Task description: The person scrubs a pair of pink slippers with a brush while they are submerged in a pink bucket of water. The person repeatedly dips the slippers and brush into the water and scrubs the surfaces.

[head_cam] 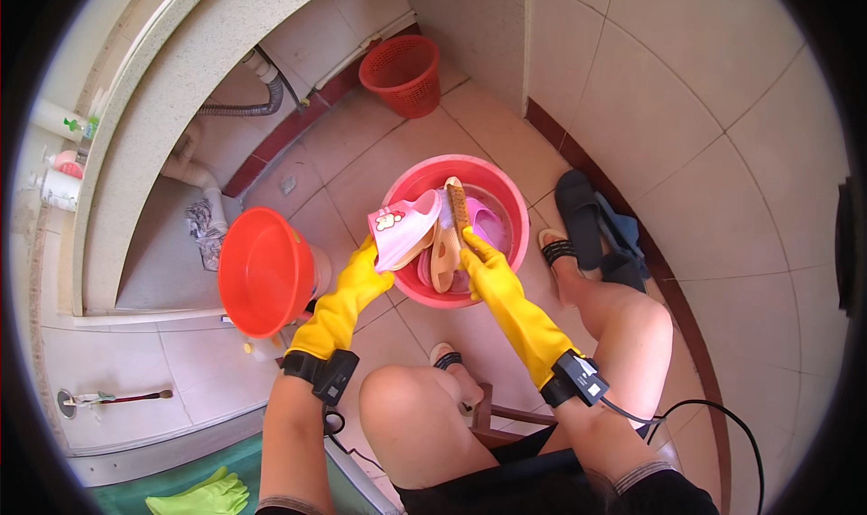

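Note:
In a yellow rubber glove, my left hand (362,268) grips the edge of a pink slipper (406,227) with a cartoon figure on its strap, held over the left side of a red plastic basin (518,244). My right hand (488,264), gloved the same way, holds a scrub brush (458,207), its bristles beside a tan slipper sole (443,261). Whether the brush touches the sole cannot be told. A purple slipper (491,227) lies in the basin in sudsy water.
An orange-red bucket (264,271) stands left of the basin, and a red perforated basket (403,78) by the far wall. Dark slippers (579,210) lie right, near my foot. Lime rubber gloves (200,495) lie at lower left. A black cable (735,423) runs from my right wrist.

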The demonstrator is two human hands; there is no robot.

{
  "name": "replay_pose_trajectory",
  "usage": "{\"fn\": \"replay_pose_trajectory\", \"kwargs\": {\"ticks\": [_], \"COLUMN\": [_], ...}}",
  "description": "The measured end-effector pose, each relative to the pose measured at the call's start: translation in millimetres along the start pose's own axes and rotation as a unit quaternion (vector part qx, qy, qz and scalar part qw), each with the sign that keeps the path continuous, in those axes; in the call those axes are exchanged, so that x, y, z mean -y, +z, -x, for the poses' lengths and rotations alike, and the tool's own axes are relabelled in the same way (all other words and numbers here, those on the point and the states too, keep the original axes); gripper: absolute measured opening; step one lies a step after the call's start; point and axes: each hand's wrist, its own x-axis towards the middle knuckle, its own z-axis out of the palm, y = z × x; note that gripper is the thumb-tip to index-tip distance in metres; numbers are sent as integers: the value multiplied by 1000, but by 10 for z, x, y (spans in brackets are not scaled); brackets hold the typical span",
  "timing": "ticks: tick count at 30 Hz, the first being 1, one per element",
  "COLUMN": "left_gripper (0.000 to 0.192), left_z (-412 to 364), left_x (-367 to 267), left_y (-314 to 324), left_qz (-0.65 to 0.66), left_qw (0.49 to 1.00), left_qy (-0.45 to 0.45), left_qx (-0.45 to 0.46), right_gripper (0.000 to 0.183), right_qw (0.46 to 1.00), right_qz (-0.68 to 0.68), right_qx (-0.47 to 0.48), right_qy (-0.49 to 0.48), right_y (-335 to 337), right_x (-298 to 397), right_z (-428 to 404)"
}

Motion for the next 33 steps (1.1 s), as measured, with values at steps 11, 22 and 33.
{"fn": "replay_pose_trajectory", "kwargs": {"ticks": [11, 22, 33], "left_gripper": [57, 68, 67], "left_z": [0, 19, -1], "left_x": [111, -56, -125], "left_y": [146, 443, 530], "left_qz": [-126, -465, -481], "left_qw": [988, 882, 869], "left_qy": [9, 60, 112], "left_qx": [-88, -41, -31], "right_gripper": [42, 48, 53], "right_qw": [986, 974, 991], "right_qz": [124, 199, 21], "right_qx": [-43, -105, -104], "right_qy": [-105, -36, 84], "right_y": [307, 24, 47], "right_x": [463, -275, -397], "right_z": [77, -261, -30]}}
